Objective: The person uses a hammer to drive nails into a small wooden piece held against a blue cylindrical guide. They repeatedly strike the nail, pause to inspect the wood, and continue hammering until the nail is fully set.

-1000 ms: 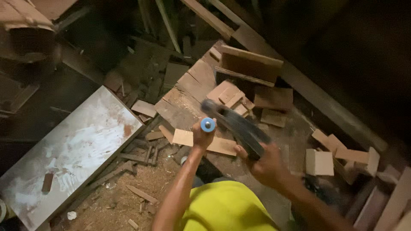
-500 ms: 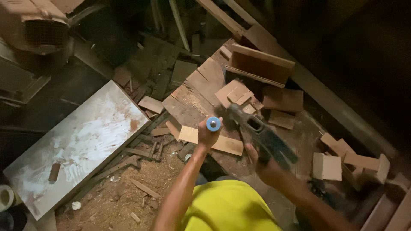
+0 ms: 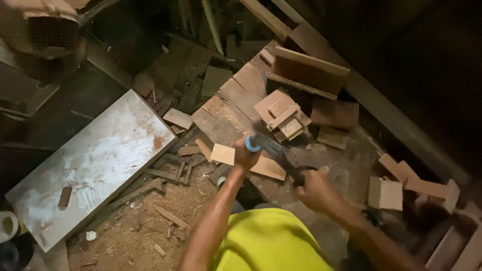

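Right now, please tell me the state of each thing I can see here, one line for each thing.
left hand: closed around the blue-ended front grip of the tool.
right hand: closed on the rear handle, blurred.
dark power tool: held in both hands above the boards.
light wood piece: lying flat under the tool.
white painted panel: lying flat, smeared.
wood offcuts: stacked loosely.

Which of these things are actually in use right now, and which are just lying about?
In use:
- left hand and right hand
- dark tool with blue end
- light board beneath

Lying about:
- white panel
- stacked offcuts
- sawdust
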